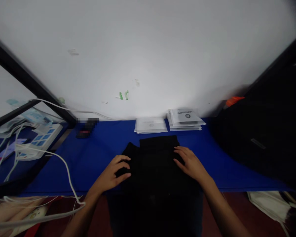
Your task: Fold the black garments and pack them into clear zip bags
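A black piece of clothing (154,161) lies on the blue tabletop in front of me, its upper edge folded into a straight band. My left hand (115,172) rests at its left side, fingers apart and fingertips touching the cloth. On the opposite side, my right hand (188,163) lies on the right edge with fingers spread. The garment's lower part merges with the dark clothing on my lap, so where it ends is unclear.
Flat white pouches (151,125) and a stack of printed plastic bags (186,118) sit along the wall. At left are a black object (86,129), a power strip (40,141) and loose white cables (69,171). A large black item (261,131) fills the right.
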A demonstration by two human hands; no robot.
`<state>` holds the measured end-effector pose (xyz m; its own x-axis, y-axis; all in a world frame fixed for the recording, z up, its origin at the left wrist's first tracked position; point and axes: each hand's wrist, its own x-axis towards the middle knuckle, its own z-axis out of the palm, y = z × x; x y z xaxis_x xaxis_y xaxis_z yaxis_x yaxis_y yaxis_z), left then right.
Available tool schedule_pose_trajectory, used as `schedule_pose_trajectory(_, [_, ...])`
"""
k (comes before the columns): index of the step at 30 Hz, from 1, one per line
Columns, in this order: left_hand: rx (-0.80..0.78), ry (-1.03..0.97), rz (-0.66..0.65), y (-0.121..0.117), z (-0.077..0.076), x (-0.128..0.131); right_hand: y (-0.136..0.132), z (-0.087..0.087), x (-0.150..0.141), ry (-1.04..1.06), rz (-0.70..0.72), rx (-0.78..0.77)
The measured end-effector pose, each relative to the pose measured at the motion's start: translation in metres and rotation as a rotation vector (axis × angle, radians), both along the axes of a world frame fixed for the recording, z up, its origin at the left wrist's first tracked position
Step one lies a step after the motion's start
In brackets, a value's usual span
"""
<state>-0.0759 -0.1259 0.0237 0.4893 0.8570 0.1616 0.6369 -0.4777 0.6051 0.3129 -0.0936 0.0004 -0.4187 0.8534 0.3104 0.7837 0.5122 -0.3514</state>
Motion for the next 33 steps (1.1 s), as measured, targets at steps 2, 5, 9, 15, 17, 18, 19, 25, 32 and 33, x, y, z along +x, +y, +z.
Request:
schedule_pose_trajectory(2, [-0.057, 0.07, -0.008, -0.006, -0.001, -0.004, -0.001, -0.004, 0.001, 0.016, -0.004, 0.006])
schedule_pose_trajectory(5, [-0.114, 0.131, 0.042, -0.01, -0.004, -0.007, -0.001, -0.008, 0.002, 0.053, -0.002, 0.03])
schedule_pose_trajectory(9, [-0.092, 0.134, 0.129, -0.008, -0.004, -0.007, 0.0, -0.011, 0.004, 0.103, 0.003, 0.047])
schedule_pose_trajectory(15, [0.015, 0.015, 0.295, 0.0, 0.003, -0.004, -0.002, -0.012, 0.012, 0.236, -0.071, 0.035])
schedule_pose_trajectory(17, [0.05, -0.082, 0.401, 0.002, 0.004, -0.002, -0.002, -0.014, 0.015, 0.265, -0.106, 0.017])
schedule_pose_trajectory(18, [0.063, -0.13, 0.451, 0.003, 0.005, -0.002, -0.002, -0.016, 0.016, 0.276, -0.121, 0.008])
schedule_pose_trajectory(19, [0.069, -0.175, 0.5, 0.005, 0.004, -0.002, -0.002, -0.017, 0.017, 0.287, -0.133, 0.002])
schedule_pose_trajectory(25, [-0.028, -0.517, 0.728, 0.016, -0.002, -0.016, -0.001, -0.02, 0.019, 0.351, -0.178, 0.001])
schedule_pose_trajectory(32, [0.313, -0.856, 0.748, 0.037, 0.012, 0.015, 0.0, -0.022, 0.018, 0.397, -0.189, 0.006])
schedule_pose_trajectory(33, [0.29, -0.836, 0.698, 0.039, 0.012, 0.027, 0.0, -0.022, 0.018, 0.4, -0.189, 0.007])
